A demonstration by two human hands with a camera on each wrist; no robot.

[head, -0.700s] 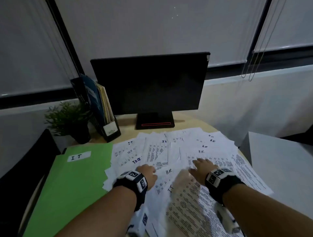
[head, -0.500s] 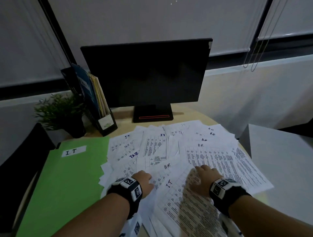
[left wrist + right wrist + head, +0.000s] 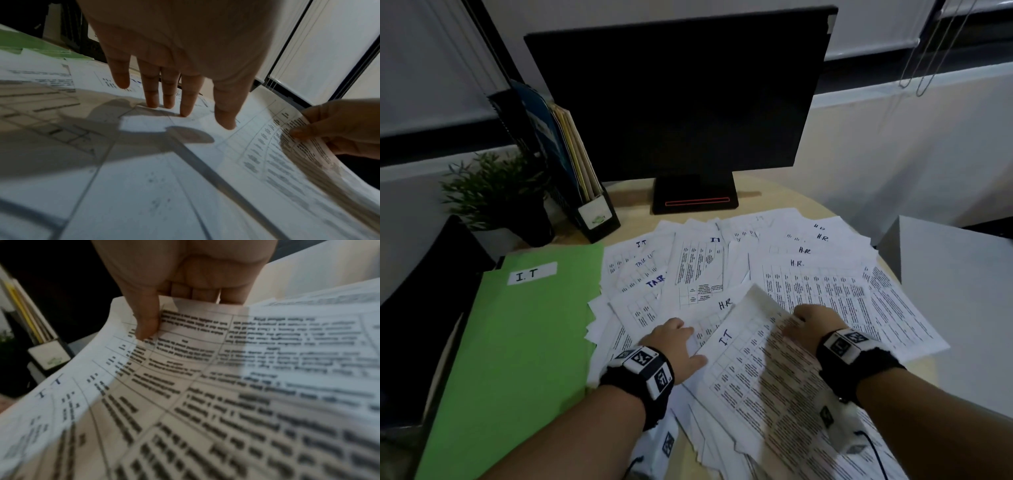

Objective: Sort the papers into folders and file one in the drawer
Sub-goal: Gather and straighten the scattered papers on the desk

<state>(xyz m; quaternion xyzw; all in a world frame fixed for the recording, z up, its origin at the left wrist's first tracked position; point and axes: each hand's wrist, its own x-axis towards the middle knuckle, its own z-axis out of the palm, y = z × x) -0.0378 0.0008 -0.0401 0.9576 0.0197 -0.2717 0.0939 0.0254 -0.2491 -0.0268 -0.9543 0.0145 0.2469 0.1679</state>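
Observation:
Several printed papers (image 3: 808, 281) marked "I.T" or "H.R" lie fanned over the round desk (image 3: 633, 198). A green folder (image 3: 517, 335) labelled "I.T" rests at the left. My right hand (image 3: 810, 320) pinches the far edge of an "I.T" sheet (image 3: 750, 363) between thumb and fingers and lifts it off the pile; in the right wrist view the thumb (image 3: 147, 321) lies on top of that sheet (image 3: 185, 386). My left hand (image 3: 676, 342) lies flat with straight fingers (image 3: 152, 91) pressing on the papers (image 3: 144, 178) beside the lifted sheet (image 3: 287, 154).
A dark monitor (image 3: 681, 96) stands at the back of the desk. A file holder (image 3: 571, 164) with folders and a small potted plant (image 3: 496, 192) sit at the back left. A white cabinet (image 3: 955, 291) stands to the right, a black chair (image 3: 421, 308) to the left.
My right hand has drawn back toward me and taken hold of the "I.T" sheet, raising its far edge. The left hand stays flat on the pile. The head view has tilted down.

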